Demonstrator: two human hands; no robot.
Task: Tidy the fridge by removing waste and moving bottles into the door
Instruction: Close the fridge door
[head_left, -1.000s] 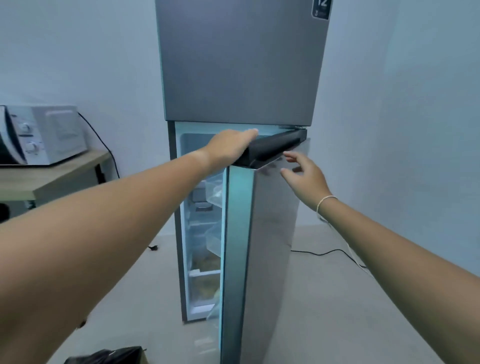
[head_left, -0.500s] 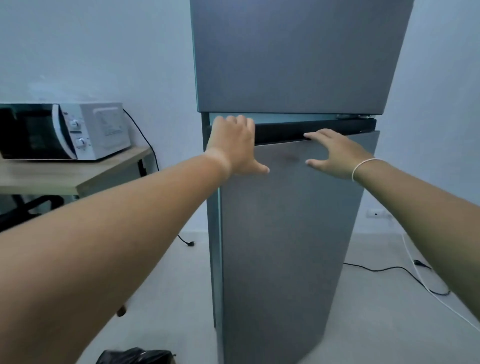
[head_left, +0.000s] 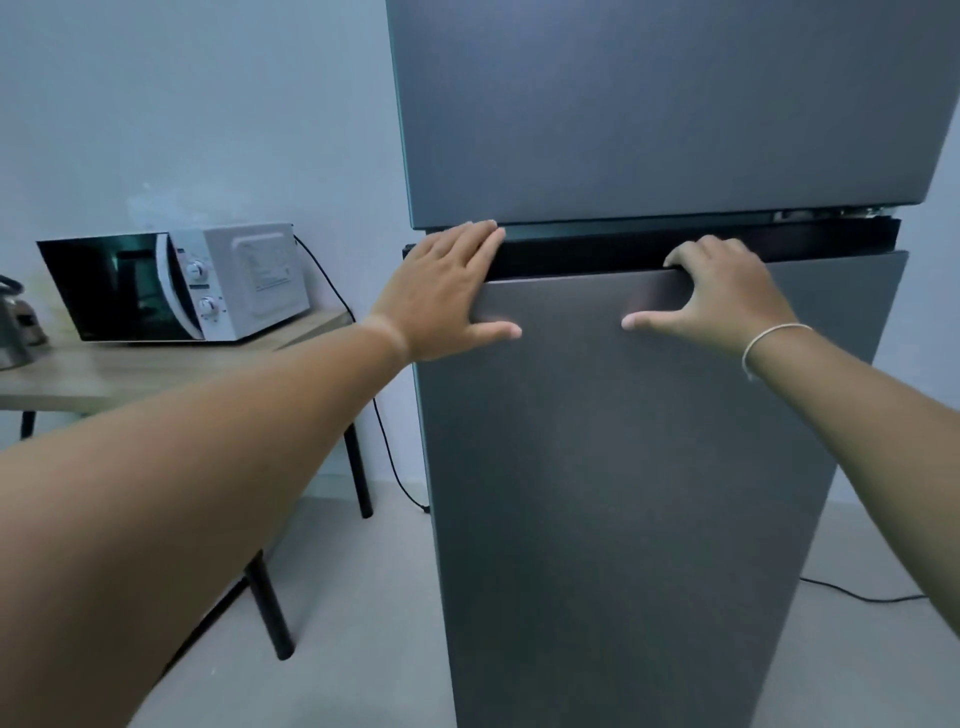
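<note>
The tall grey fridge fills the right half of the view, and its lower door (head_left: 623, 493) sits flush with the body. The freezer door (head_left: 649, 104) above is also closed. A black handle strip (head_left: 587, 254) runs along the lower door's top. My left hand (head_left: 441, 291) lies flat on the door's upper left corner, fingers reaching over the strip. My right hand (head_left: 727, 296) presses the door further right, fingers bent at the strip's lower edge, thumb spread. Neither hand holds anything. The fridge's inside, with any bottles and waste, is hidden.
A white microwave (head_left: 182, 286) stands on a wooden table (head_left: 156, 364) with black legs, left of the fridge. Its black cable (head_left: 389, 457) hangs down beside the fridge. Another cable (head_left: 857, 595) lies on the floor at the right. A dark metal object (head_left: 15, 322) sits at the table's left end.
The lower fridge door has swung from wide open to closed under both hands. The view has turned to face the door front, and the floor bag has left the frame.
</note>
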